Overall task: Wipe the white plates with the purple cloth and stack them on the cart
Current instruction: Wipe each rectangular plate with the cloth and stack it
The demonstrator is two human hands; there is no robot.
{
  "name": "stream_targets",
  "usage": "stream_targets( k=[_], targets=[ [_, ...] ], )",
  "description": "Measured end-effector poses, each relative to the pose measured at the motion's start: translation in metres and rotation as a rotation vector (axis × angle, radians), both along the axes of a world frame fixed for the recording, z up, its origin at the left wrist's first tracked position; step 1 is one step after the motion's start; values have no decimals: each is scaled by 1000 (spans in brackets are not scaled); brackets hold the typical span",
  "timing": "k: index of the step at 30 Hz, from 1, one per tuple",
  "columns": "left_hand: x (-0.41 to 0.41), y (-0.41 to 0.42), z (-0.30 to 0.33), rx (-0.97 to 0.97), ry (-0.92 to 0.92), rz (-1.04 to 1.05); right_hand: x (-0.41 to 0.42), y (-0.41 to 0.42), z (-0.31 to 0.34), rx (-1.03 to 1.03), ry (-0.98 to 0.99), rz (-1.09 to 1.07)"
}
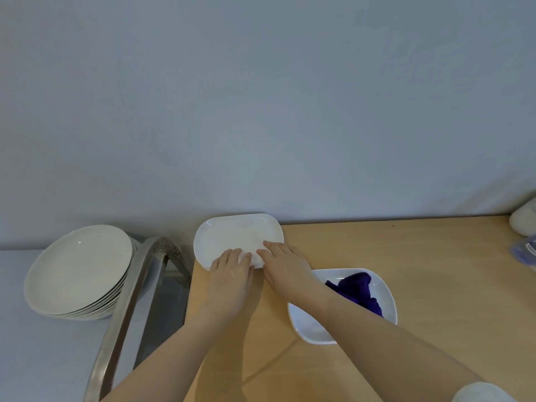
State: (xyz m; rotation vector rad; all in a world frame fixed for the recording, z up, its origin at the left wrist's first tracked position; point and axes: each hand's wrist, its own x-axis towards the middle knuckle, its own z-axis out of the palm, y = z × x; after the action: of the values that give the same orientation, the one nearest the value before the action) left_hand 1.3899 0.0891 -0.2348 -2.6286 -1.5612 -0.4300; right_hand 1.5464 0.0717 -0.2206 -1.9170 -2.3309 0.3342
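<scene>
Pale wall backs a wooden table (406,256). Head view: left hand (230,274) and right hand (285,262) both grip the oblong plate (237,236) at its 6 o'clock rim, seemingly for lifting. At 4 o'clock, the purple cloth (358,290) rests in another plate (311,326); at 9 o'clock, stacked plates (78,271) sit on the cart (121,314).

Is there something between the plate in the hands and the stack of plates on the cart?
Yes. The cart's metal handle rises between the oblong plate, held at its near rim by both hands, and the stack of round plates to its left. The plate would probably need lifting over it.
</scene>
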Motion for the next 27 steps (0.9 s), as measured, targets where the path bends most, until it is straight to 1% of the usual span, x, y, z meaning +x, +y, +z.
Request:
stream_targets(
  k=[2, 5, 8, 11, 13, 18, 20, 21, 24, 27],
  targets=[
    [20, -16, 6, -32, -77, -19, 12, -11, 6, 36, 37, -87],
    [46, -40, 4, -81, -149, -56, 37, -38, 9, 89, 7, -209],
    [69, -59, -1, -155, -154, -61, 60, -66, 12, 120, 24, -264],
    [86, -75, -3, -220, -117, -47, 76, -87, 12, 61, 41, -295],
    [93, -85, 0, -249, -115, -36, 80, -99, 11, 73, 61, -334],
    [101, -96, -3, -326, -128, 44, 88, -124, 9, 41, -43, -358],
    [100, -101, -3, -359, -185, 91, 92, -133, 5, 35, -59, -359],
    [99, -103, -1, -416, -223, 135, 95, -137, 2, 43, -66, -366],
    [93, -108, 2, -585, -400, 330, 103, -143, 1, -9, -65, -366],
    [88, -113, 6, -649, -563, 394, 104, -140, 2, -40, -130, -438]
  ],
)
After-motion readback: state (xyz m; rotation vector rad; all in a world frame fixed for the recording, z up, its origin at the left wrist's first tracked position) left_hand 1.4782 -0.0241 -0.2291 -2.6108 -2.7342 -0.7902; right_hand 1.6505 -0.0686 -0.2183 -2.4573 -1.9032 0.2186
